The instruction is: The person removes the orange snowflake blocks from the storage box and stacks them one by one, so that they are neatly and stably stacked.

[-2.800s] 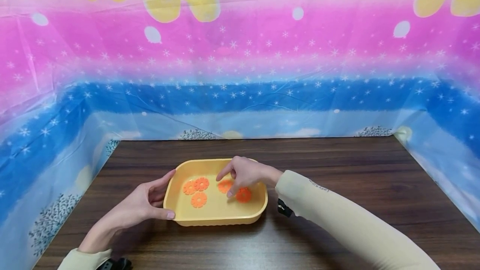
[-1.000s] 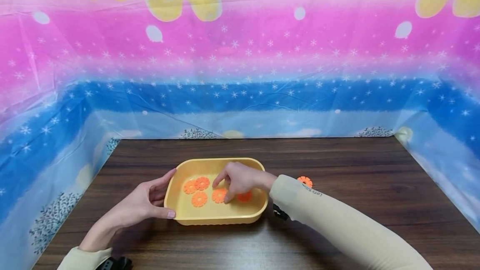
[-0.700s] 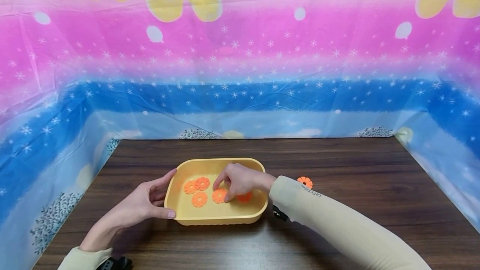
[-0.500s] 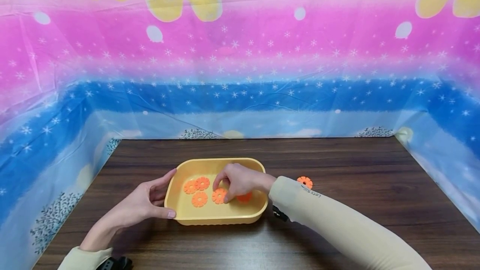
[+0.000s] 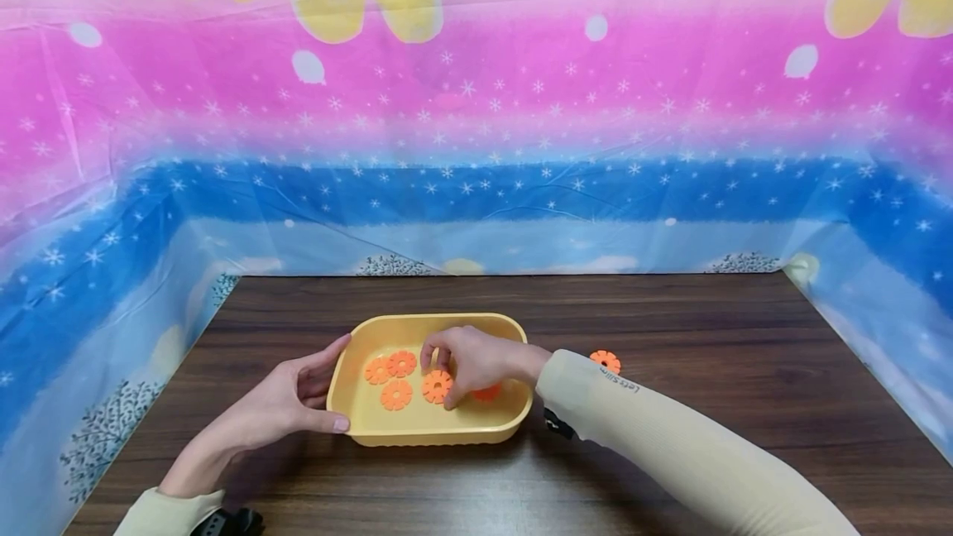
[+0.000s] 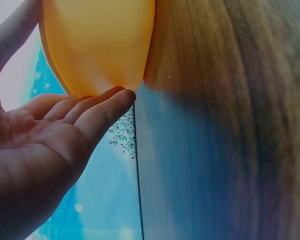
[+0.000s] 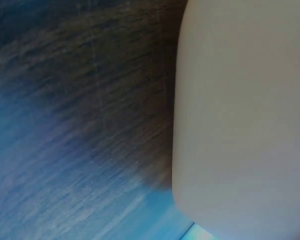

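A yellow plastic tray stands on the dark wooden table. My left hand holds its left end, thumb at the front corner and index fingertip near the back one. In the left wrist view, fingertips press against the tray wall. Inside the tray, my right hand pinches an orange flower-shaped notched disc between thumb and bent fingers. Three like discs lie at the tray's left, two of them overlapping. Another disc shows partly under the right hand.
One more orange disc, flower-shaped, rests on the table right of the tray, partly behind the right sleeve. A printed cloth walls in the back and sides. A pale blurred surface fills much of the right wrist view.
An orange disc has appeared on the table to the right. My right hand has shifted to another disc, and its fingers have closed around it. The left hand has kept its hold.
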The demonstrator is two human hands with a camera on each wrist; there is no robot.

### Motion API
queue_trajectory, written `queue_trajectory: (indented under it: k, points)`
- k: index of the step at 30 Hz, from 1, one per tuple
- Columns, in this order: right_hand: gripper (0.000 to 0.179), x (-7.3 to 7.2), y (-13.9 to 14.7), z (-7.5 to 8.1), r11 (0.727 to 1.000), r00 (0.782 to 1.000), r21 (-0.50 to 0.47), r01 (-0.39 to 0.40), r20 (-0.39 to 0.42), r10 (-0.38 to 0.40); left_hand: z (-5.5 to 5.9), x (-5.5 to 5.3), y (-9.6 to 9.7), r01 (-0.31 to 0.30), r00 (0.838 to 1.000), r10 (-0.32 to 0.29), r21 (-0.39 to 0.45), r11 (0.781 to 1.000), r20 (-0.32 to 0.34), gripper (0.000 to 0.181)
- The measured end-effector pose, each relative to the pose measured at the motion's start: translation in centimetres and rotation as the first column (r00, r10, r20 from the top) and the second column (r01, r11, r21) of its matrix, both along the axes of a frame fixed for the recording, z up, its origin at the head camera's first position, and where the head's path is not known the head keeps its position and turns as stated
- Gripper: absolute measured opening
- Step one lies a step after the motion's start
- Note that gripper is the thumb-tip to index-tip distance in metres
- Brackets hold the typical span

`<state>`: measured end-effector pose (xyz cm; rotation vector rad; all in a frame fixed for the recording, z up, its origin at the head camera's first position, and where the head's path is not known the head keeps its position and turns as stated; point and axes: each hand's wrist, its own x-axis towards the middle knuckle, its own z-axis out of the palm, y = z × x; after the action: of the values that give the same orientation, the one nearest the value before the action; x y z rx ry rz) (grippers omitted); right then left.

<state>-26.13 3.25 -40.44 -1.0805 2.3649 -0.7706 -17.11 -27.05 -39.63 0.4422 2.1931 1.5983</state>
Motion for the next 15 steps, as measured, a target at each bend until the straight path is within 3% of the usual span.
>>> queue_trajectory:
  k: [3, 15]
  points:
    - [0.05, -0.05, 0.15, 0.09, 1.0, 1.0, 0.007, -0.015, 0.007, 0.014, 0.0, -0.02, -0.01, 0.006, 1.0, -0.006, 0.006, 1.0, 0.004, 0.112]
    - [0.04, -0.34, 0.52, 0.25, 0.998, 0.998, -0.034, -0.059, 0.007, 0.059, -0.15, -0.05, -0.1, 0.011, 1.0, -0.011, 0.013, 1.0, 0.004, 0.112]
